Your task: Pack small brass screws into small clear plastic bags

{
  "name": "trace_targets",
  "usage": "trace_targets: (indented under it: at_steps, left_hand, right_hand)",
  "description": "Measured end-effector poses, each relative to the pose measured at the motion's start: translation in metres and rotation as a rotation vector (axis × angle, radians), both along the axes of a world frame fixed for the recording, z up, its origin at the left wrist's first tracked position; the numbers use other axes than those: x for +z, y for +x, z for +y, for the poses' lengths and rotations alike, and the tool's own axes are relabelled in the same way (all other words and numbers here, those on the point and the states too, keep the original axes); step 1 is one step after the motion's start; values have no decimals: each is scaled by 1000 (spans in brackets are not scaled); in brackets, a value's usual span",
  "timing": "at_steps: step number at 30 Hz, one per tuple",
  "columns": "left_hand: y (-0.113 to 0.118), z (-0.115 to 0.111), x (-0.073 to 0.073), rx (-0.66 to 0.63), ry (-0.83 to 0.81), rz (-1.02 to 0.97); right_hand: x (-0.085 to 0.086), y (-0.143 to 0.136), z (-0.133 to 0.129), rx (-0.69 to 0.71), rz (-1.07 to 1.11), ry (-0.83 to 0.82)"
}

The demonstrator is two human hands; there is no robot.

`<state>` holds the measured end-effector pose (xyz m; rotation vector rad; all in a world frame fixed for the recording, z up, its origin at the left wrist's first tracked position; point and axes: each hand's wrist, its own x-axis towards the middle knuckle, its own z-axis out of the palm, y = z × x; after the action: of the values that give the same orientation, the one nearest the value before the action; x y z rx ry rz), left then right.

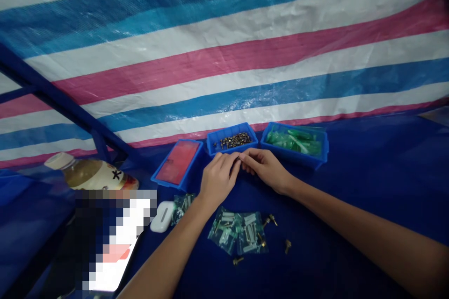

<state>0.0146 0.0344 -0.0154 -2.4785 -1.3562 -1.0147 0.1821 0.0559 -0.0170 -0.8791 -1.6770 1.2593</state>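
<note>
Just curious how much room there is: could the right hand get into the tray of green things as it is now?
Probably yes: the right hand is just in front of that tray, whose top looks open, and nothing visible blocks the way.

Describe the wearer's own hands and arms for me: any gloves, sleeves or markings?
The left hand and right hand wear no gloves. No sleeve shows on the left forearm or right forearm, and no watch, band, cable or marking either. The fingers are too small and overlapped to rule out a ring.
</note>
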Motion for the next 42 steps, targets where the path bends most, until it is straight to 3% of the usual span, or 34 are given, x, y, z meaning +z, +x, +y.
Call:
trace_targets:
  at_steps: [8,16,24,27,29,32,35,38,42]
  left_hand:
    - [-2,2,-1,161,48,-173]
    - [-5,6,4,445,85,-116]
    - [0,4,3,468,50,-33]
    - [2,0,7,393,96,-56]
    - [4,-6,10,271,137,-96]
    - [10,-18,17,-55,115,-92]
    - [22,-33,22,-357,34,44]
    - [35,-45,25,-477,-78,206]
    - [47,-57,28,-527,-211,388]
  right_hand:
    - [-1,-2,1,-55,88,-96]
    - [-1,-2,-1,-9,-19,-33]
    - [3,1,-3,74,-68,-17]
    - [3,3,-3,311,-156,6]
    - [1,3,-2,393,-172,11]
    - [0,4,1,251,-36,-74]
    - [1,4,4,110,121,-140]
    - [2,5,5,122,156,-148]
    - [1,5,5,143,129,-98]
